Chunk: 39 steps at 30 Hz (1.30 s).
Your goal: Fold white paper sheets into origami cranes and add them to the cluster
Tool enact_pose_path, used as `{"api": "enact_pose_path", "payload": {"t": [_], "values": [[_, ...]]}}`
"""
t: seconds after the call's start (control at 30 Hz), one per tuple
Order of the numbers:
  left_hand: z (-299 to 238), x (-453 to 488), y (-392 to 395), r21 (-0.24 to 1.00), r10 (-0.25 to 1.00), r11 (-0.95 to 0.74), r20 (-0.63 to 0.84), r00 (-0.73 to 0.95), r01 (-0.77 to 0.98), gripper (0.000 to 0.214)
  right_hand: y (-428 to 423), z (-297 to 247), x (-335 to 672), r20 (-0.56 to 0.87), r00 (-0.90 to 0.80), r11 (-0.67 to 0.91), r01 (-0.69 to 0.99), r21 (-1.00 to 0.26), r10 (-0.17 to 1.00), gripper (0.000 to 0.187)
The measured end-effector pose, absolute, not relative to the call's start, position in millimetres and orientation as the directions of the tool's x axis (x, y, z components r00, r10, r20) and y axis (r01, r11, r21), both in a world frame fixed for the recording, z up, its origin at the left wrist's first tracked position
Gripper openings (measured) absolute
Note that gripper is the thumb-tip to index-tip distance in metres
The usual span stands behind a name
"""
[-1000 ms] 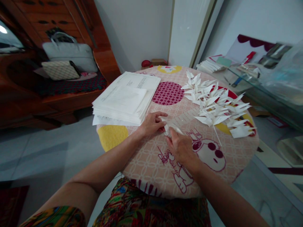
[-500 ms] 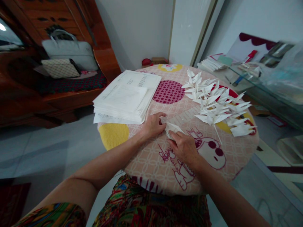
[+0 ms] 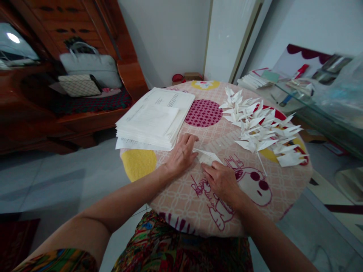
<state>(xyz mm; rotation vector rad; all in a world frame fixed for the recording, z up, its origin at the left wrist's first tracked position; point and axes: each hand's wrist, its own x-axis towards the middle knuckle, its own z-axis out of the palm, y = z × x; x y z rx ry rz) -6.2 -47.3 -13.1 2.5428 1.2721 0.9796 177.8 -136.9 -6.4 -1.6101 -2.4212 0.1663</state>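
Observation:
A small folded white paper piece [image 3: 208,155] lies on the round table [image 3: 176,196], which has a pink cartoon-print cover. My left hand [image 3: 181,155] lies mostly flat beside it, fingers stretched, fingertips on its left end. My right hand [image 3: 222,180] presses down on the paper's near edge with curled fingers. A pile of several finished white folded paper shapes [image 3: 261,126] lies to the right. A thick stack of white sheets [image 3: 154,119] sits at the table's left side.
A dark wooden bench [image 3: 70,113] with a grey bag [image 3: 90,68] and a quilted bag [image 3: 79,85] stands at the left. A glass-topped counter [image 3: 320,109] with papers and clutter is on the right. Grey tiled floor surrounds the table.
My left hand has flattened out over the paper's left end. My right hand slid slightly toward me along the fold. The view shifted a little.

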Motion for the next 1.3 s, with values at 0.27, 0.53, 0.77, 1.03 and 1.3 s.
{"api": "enact_pose_path", "payload": {"t": [0.27, 0.53, 0.77, 1.03, 1.3], "values": [[-18, -5, -57, 0.235, 0.514, -0.858, 0.371, 0.773, 0.457, 0.010, -136, -11, 177, 0.162, -0.364, 0.394, 0.890, -0.228, 0.917, 0.027], [-18, 1, -58, 0.277, 0.460, -0.884, 0.368, 0.808, 0.377, 0.020, -136, -4, 186, 0.473, -0.188, 0.415, 0.797, -0.439, 0.861, 0.037], [-20, 2, -61, 0.214, 0.459, -0.887, 0.339, 0.821, 0.408, 0.023, -123, -6, 206, 0.504, -0.085, 0.370, 0.784, -0.499, 0.860, 0.031], [-21, -1, -62, 0.282, 0.509, -0.860, 0.409, 0.757, 0.426, 0.019, -126, -23, 208, 0.347, -0.244, 0.389, 0.805, -0.447, 0.905, 0.036], [-31, -1, -58, 0.189, 0.453, -0.892, 0.406, 0.794, 0.412, 0.034, -131, -18, 216, 0.355, -0.248, 0.397, 0.801, -0.449, 0.901, 0.033]]}}
